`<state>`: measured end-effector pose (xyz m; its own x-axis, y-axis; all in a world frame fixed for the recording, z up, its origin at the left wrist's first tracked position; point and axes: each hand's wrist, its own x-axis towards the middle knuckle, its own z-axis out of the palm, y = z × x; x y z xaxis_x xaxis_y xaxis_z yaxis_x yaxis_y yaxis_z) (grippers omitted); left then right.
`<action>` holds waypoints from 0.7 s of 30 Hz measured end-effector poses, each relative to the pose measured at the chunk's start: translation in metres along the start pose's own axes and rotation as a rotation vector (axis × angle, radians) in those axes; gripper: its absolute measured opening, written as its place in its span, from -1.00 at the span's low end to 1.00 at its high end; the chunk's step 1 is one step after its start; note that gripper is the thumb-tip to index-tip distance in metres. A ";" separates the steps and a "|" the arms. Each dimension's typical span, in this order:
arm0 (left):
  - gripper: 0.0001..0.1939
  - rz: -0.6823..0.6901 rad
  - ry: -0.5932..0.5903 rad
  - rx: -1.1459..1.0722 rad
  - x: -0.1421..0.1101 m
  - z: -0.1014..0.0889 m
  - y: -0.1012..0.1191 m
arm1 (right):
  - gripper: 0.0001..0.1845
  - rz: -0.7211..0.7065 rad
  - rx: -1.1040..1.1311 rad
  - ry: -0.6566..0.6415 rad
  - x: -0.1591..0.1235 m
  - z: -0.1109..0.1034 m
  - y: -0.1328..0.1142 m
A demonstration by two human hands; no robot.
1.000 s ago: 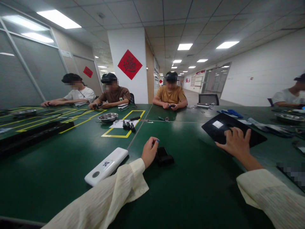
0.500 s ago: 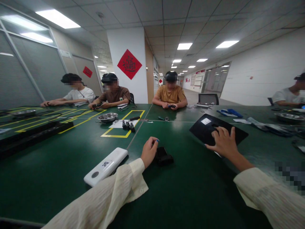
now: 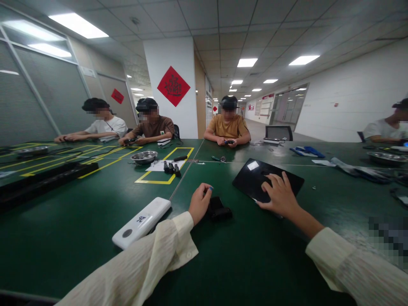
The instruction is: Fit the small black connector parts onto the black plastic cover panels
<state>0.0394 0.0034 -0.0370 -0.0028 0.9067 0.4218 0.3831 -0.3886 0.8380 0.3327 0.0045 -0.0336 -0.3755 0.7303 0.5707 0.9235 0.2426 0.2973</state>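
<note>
My right hand [image 3: 280,195] is on a flat black panel [image 3: 247,180] with a white label in its upper left corner. Its fingers spread over the top face while the thumb is at the near edge. The panel's exact kind is unclear. My left hand [image 3: 200,203] rests on the table, fingers curled and pressed together; whatever may be in them is hidden. Just right of it lies a small black device [image 3: 219,209], partly covered by the hand. A white power bank [image 3: 143,223] marked 26 lies left of my left wrist.
On the green table [image 3: 255,263] stand a metal bowl [image 3: 144,157] and several black cylindrical parts [image 3: 171,168] by a yellow taped frame. A black tray [image 3: 47,182] lies left. Cloths [image 3: 357,170] lie right. Several people sit around, one opposite [image 3: 228,127].
My right hand has brought the black panel leftward, closer to the small black device, and the panel has turned somewhat. My left hand stays where it was.
</note>
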 end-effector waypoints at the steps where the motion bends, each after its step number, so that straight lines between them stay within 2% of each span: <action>1: -0.84 0.002 -0.002 0.003 0.000 0.000 -0.001 | -0.53 0.037 0.012 -0.007 -0.001 -0.001 -0.008; 6: -0.84 0.003 -0.017 0.014 0.000 0.001 -0.003 | -0.48 0.223 0.104 -0.088 -0.006 -0.004 -0.046; 11: -0.84 -0.001 -0.023 0.012 0.000 0.001 -0.001 | -0.44 0.280 0.229 -0.182 -0.010 -0.003 -0.055; 16: -0.85 -0.003 -0.042 0.031 -0.001 0.000 0.000 | -0.53 0.256 0.178 -0.119 -0.008 -0.007 -0.054; 21: -0.85 0.012 -0.036 0.026 -0.001 0.001 -0.001 | -0.56 0.105 0.238 -0.081 -0.002 -0.021 -0.056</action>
<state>0.0397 0.0033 -0.0389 0.0350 0.9076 0.4184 0.4069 -0.3953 0.8235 0.2798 -0.0242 -0.0358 -0.2784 0.8054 0.5232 0.9529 0.2997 0.0458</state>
